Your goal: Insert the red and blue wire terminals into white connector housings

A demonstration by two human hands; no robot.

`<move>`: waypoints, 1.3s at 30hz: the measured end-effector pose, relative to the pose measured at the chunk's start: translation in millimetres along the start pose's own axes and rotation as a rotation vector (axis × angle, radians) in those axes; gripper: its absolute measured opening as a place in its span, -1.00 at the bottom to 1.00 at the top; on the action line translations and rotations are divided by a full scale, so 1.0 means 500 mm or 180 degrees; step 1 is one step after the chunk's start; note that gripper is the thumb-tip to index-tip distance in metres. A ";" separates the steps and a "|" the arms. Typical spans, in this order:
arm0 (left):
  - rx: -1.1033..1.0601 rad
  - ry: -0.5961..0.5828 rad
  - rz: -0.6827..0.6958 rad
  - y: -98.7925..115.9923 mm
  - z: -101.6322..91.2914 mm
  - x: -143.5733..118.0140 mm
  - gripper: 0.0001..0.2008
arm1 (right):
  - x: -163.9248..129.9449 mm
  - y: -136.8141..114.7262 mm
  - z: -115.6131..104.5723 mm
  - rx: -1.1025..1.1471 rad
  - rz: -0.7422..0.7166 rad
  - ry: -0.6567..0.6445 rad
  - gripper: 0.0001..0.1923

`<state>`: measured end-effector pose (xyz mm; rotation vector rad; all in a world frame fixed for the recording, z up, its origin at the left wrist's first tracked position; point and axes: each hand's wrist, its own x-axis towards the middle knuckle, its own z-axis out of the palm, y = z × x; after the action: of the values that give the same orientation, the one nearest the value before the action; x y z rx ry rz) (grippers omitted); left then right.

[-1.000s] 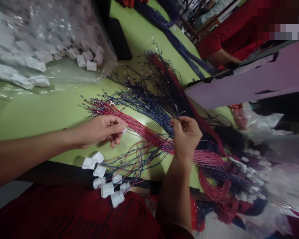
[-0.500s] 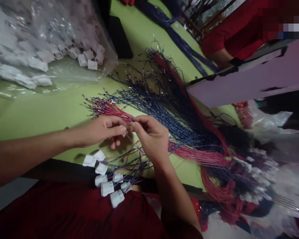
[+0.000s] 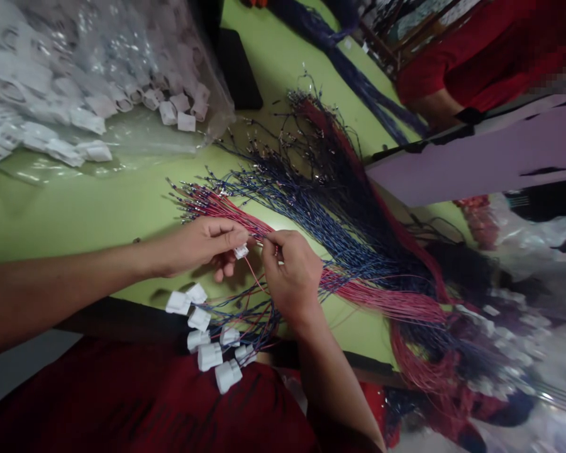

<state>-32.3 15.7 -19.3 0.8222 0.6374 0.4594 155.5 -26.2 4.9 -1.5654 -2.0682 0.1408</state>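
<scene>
My left hand [image 3: 202, 245] pinches a small white plastic connector [image 3: 241, 251] between thumb and fingers above the green table [image 3: 75, 207]. My right hand [image 3: 290, 274] is right beside it, its fingertips pinched on a thin wire end pointed at the connector; a red wire [image 3: 253, 277] hangs below the connector. Both hands hover over a spread bundle of red and blue wires [image 3: 321, 214] with metal terminal ends. Several finished white connectors with wires [image 3: 207, 343] lie at the table's near edge.
A clear plastic bag of white connectors [image 3: 89, 82] lies at the upper left. A purple board [image 3: 476, 163] stands at the right. Another person in a red shirt [image 3: 476, 56] sits beyond it. More wires and plastic bags [image 3: 476, 340] pile up at the lower right.
My right hand left the blue wires at the right, came left with a wire, and now meets the connector held in my left hand. The left hand barely moved.
</scene>
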 end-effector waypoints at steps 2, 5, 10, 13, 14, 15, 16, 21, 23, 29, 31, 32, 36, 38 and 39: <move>-0.0056 0.0071 -0.0063 0.004 0.003 0.000 -0.75 | -0.001 -0.002 0.000 0.0029 0.0054 0.0030 -0.83; -0.0163 0.0210 -0.0177 0.013 0.010 0.002 -0.84 | 0.000 -0.010 -0.003 0.0335 0.0340 0.0073 -0.87; -0.0171 0.0453 -0.0160 0.020 0.020 0.003 -0.87 | 0.005 -0.024 -0.016 0.1177 0.0748 -0.0039 -0.93; -0.0018 0.0538 -0.0076 0.019 0.022 0.003 -0.91 | 0.011 -0.026 -0.023 0.1489 0.0995 -0.0211 -0.93; 0.0052 0.0545 -0.0052 0.018 0.023 0.003 -0.92 | 0.012 -0.026 -0.024 0.1562 0.1094 -0.0273 -0.94; 0.0119 0.0551 -0.0025 0.018 0.023 0.003 -0.91 | 0.014 -0.025 -0.025 0.1622 0.1188 -0.0333 -0.94; 0.0185 0.0552 -0.0001 0.018 0.023 0.002 -0.91 | 0.014 -0.024 -0.026 0.1668 0.1265 -0.0386 -0.94; 0.0401 0.0511 0.0024 0.019 0.023 0.003 -0.89 | 0.011 -0.026 -0.023 0.1463 0.1157 -0.0369 -0.95; 0.0366 0.0488 -0.0012 0.018 0.022 0.003 -0.88 | 0.008 -0.030 -0.020 0.1161 0.0827 -0.0231 -0.91; 0.0112 0.0548 -0.0105 0.017 0.020 0.003 -0.89 | 0.005 -0.033 -0.015 0.0967 0.0408 -0.0054 -0.85; 0.0106 0.0515 -0.0107 0.018 0.020 0.001 -0.89 | 0.006 -0.030 -0.017 0.1285 0.0701 -0.0191 -0.90; 0.0123 0.0500 -0.0115 0.019 0.021 0.001 -0.88 | 0.007 -0.028 -0.018 0.1431 0.0844 -0.0289 -0.92; 0.0201 0.0527 -0.0157 0.022 0.022 0.000 -0.88 | 0.010 -0.023 -0.022 0.1704 0.1170 -0.0465 -0.94; 0.0215 0.0550 -0.0175 0.022 0.022 0.001 -0.89 | 0.010 -0.023 -0.022 0.1556 0.1071 -0.0332 -0.95; 0.0216 0.0560 -0.0186 0.022 0.022 0.001 -0.89 | 0.009 -0.023 -0.021 0.1413 0.0931 -0.0260 -0.94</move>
<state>-25.8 17.2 -5.1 0.8308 0.8414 0.4619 149.7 -28.0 20.1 -1.5801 -1.6981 0.7281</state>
